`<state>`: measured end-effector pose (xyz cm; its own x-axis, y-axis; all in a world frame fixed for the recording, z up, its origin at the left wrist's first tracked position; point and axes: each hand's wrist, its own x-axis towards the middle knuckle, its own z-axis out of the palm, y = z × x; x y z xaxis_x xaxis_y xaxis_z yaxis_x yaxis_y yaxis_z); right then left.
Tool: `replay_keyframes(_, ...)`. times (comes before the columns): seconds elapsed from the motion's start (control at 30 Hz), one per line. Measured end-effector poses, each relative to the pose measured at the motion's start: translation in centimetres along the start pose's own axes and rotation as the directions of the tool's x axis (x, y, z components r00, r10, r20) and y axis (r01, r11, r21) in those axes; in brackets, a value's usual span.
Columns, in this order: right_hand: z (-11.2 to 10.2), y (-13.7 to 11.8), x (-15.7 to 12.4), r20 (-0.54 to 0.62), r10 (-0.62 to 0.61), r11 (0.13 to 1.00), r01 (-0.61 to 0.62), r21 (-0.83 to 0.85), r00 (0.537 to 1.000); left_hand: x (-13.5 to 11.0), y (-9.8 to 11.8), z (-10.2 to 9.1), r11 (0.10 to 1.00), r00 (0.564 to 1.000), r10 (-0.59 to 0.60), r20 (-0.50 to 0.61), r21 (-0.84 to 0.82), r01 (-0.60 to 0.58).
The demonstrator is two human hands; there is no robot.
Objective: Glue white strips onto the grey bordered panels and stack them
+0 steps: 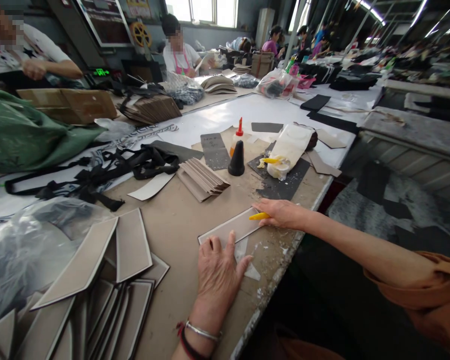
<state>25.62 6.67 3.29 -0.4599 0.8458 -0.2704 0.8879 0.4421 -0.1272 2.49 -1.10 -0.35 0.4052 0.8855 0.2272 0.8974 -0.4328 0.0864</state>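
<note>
A flat beige panel with a pale border and dark edge lies slantwise on the board-covered table. My left hand rests its spread fingertips on the panel's near edge, thumb out to the right. At the panel's far right end, my right hand is closed round a yellow tapered tool, perhaps a glue spreader; its fingers also touch the panel's corner. Beyond the hands, a cut-open white plastic container lies on a dark sheet, with another yellow tool and yellowish paste at its mouth.
At lower left is a pile of similar bordered panels beside clear plastic wrap. Behind the hands stand a stack of beige pieces, a black cone and a red-tipped bottle. Black straps lie left. Co-workers sit farther back.
</note>
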Motion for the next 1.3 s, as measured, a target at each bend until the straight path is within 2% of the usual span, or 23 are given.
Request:
replay_keyframes(0.17, -0.6, -0.6, -1.9, -0.106, 0.053, 0.997, -0.058, -0.052, 0.993, -0.2, 0.1, 0.2, 1.000, 1.000, -0.008, -0.014, 0.016, 0.009)
replay_keyframes(0.3, -0.2, -2.0, -3.3, -0.201, -0.030, 0.993, 0.006, -0.116, 0.979, -0.4, 0.2, 0.6, 1.000, 0.999, -0.010, -0.035, -0.003, 0.010)
replay_keyframes(0.43, 0.8, -3.6, -3.3, -0.277, -0.132, 0.980, 0.084, -0.181, 0.952, -0.5, 0.1, 0.9, 0.999, 0.998, -0.020, -0.054, -0.032, 0.018)
replay_keyframes(0.57, 2.5, -5.0, -2.5, -0.297, -0.191, 0.960, 0.115, -0.255, 0.936, -0.6, -0.3, 1.0, 1.000, 0.996, 0.004, -0.087, -0.028, -0.007)
replay_keyframes(0.77, 5.1, -6.0, -1.8, -0.334, -0.220, 0.911, 0.070, -0.406, 0.917, -0.7, -0.3, 1.1, 1.000, 0.994, 0.005, -0.107, -0.023, -0.007)
replay_keyframes(0.87, 5.6, -5.9, -1.7, -0.318, -0.245, 0.888, 0.081, -0.453, 0.916, -0.8, -0.7, 0.7, 0.994, 0.996, -0.023, -0.083, -0.109, 0.014)
replay_keyframes(0.93, 5.7, -5.8, -1.7, -0.315, -0.259, 0.878, 0.086, -0.470, 0.913, -0.7, -1.7, 0.2, 0.970, 0.998, -0.027, -0.048, -0.242, 0.015)
replay_keyframes(1.0, 5.7, -5.6, -1.7, -0.318, -0.265, 0.874, 0.087, -0.479, 0.910, -0.5, -3.2, -0.3, 0.900, 0.996, -0.070, -0.054, -0.433, 0.040)
replay_keyframes(1.03, 5.8, -5.5, -1.7, -0.321, -0.269, 0.873, 0.089, -0.480, 0.908, -0.4, -4.0, -0.6, 0.851, 0.989, -0.129, -0.069, -0.519, 0.075)
replay_keyframes(1.1, 5.8, -5.3, -1.6, -0.314, -0.279, 0.873, 0.103, -0.477, 0.908, -0.1, -5.5, -0.9, 0.746, 0.940, -0.335, -0.070, -0.629, 0.219)
replay_keyframes(1.13, 5.8, -5.2, -1.6, -0.308, -0.287, 0.873, 0.115, -0.473, 0.907, 0.1, -6.1, -1.1, 0.660, 0.892, -0.452, -0.019, -0.679, 0.320)
replay_keyframes(1.2, 5.9, -5.0, -1.5, -0.306, -0.300, 0.876, 0.135, -0.462, 0.904, 0.4, -6.9, -1.1, 0.409, 0.783, -0.591, 0.196, -0.764, 0.500)
replay_keyframes(1.27, 5.9, -4.8, -1.5, -0.314, -0.301, 0.881, 0.137, -0.452, 0.901, 0.7, -7.0, -1.1, 0.159, 0.713, -0.559, 0.423, -0.789, 0.593)
replay_keyframes(1.3, 5.9, -4.8, -1.5, -0.318, -0.297, 0.884, 0.134, -0.447, 0.901, 1.0, -6.9, -1.1, 0.085, 0.703, -0.512, 0.493, -0.785, 0.613)
